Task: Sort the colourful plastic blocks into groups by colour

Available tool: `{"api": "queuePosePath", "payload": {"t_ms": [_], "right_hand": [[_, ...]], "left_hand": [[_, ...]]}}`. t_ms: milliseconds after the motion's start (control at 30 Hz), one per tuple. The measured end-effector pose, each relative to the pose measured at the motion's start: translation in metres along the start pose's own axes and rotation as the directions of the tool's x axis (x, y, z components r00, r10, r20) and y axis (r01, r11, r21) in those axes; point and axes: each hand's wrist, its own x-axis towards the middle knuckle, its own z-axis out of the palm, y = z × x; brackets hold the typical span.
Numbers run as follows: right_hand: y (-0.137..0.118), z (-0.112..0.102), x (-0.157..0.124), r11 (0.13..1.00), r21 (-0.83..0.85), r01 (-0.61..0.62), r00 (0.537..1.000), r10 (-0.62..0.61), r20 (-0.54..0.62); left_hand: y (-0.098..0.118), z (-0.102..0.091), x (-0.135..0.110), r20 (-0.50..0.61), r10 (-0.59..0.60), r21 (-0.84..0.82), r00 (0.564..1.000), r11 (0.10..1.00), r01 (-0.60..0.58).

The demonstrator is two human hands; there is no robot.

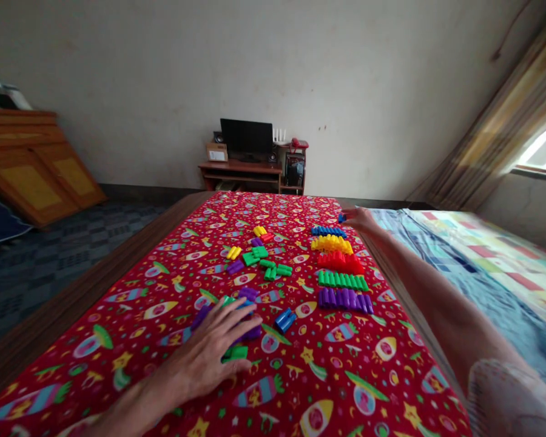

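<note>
My left hand (209, 355) lies on the red patterned cloth (273, 388), fingers spread over loose purple and green blocks (236, 352). My right hand (357, 218) reaches far out and pinches a small blue block (341, 217) beside the blue row (328, 231). Below that row lie sorted rows of yellow (332, 244), red (340, 262), green (342, 280) and purple blocks (344, 300). A blue block (284, 320) lies alone near my left hand. Loose yellow, green and purple blocks (259, 258) are scattered mid-table.
The table's wooden edge (73, 297) runs along the left. A bed with a colourful sheet (482, 261) stands close on the right. A desk with a monitor (246, 141) stands at the far wall, a wooden cabinet (31, 164) at left.
</note>
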Motion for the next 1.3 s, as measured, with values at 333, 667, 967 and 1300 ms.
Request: {"api": "queuePosePath", "payload": {"t_ms": [333,667,967,1300], "right_hand": [[0.011,0.039,0.010,0.987,-0.158,0.014,0.988,0.011,0.154],[0.006,0.033,0.003,0.991,-0.128,0.036,0.992,-0.020,0.124],[-0.092,0.012,-0.056,0.933,0.275,0.232,0.969,-0.247,0.023],[-0.214,0.098,-0.099,0.609,0.308,0.731,0.541,-0.792,0.282]], "left_hand": [[-0.004,0.017,0.017,-0.016,0.038,0.058,0.999,0.998,-0.037],[-0.007,0.013,0.033,-0.068,0.009,0.059,0.998,0.998,-0.005],[-0.016,0.015,0.007,-0.200,-0.145,-0.034,0.969,0.989,0.141],[-0.002,0.014,0.026,-0.293,-0.091,-0.124,0.952,0.991,0.057]]}}
